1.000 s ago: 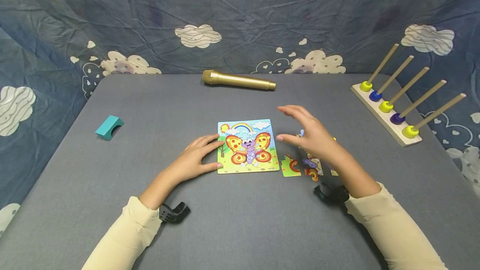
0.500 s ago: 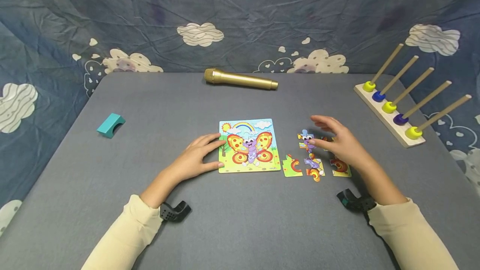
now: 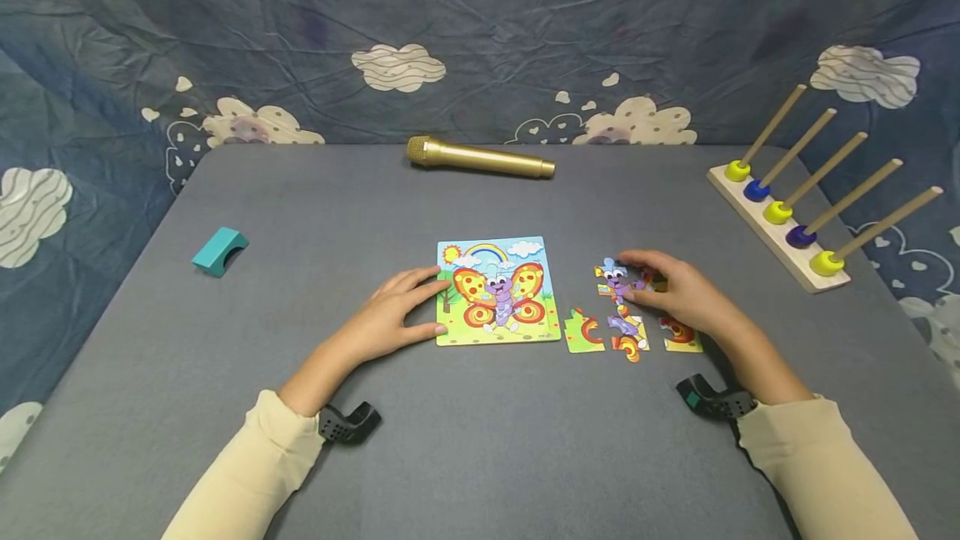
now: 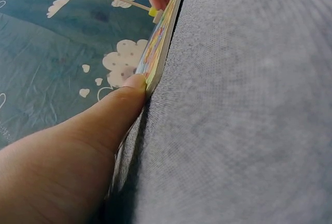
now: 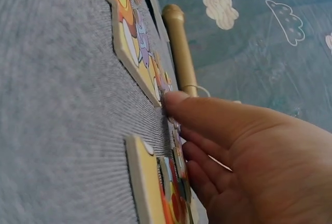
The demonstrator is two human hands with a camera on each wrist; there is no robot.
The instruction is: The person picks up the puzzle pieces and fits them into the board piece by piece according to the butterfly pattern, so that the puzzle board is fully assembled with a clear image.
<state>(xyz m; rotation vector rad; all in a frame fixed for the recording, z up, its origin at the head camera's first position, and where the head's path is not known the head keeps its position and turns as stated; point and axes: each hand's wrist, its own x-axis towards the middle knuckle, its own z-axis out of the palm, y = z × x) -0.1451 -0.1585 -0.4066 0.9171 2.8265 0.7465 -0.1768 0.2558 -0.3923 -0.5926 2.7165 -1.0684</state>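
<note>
A square butterfly puzzle board (image 3: 498, 294) lies flat in the middle of the table. My left hand (image 3: 392, 312) rests at its left edge, fingers spread over the border and thumb (image 4: 111, 107) touching its side. Loose puzzle pieces lie to the right of the board, among them a green one (image 3: 582, 332) and one with part of the butterfly's body (image 3: 628, 333). My right hand (image 3: 678, 294) is down over the upper pieces, thumb and fingers curled round a puzzle piece (image 3: 650, 279) that they partly hide. A red-spiral piece (image 3: 679, 334) lies just below that hand.
A gold microphone (image 3: 482, 158) lies near the back edge. At the right stands a wooden peg base (image 3: 780, 227) with several upright rods and coloured rings. A teal arch block (image 3: 221, 252) sits at the left. Cloud-printed cloth (image 3: 525, 40) hangs behind the table.
My right hand has moved right from beside the board, then lowered onto the upper loose pieces, its fingers closing round one. The left hand stays at the board.
</note>
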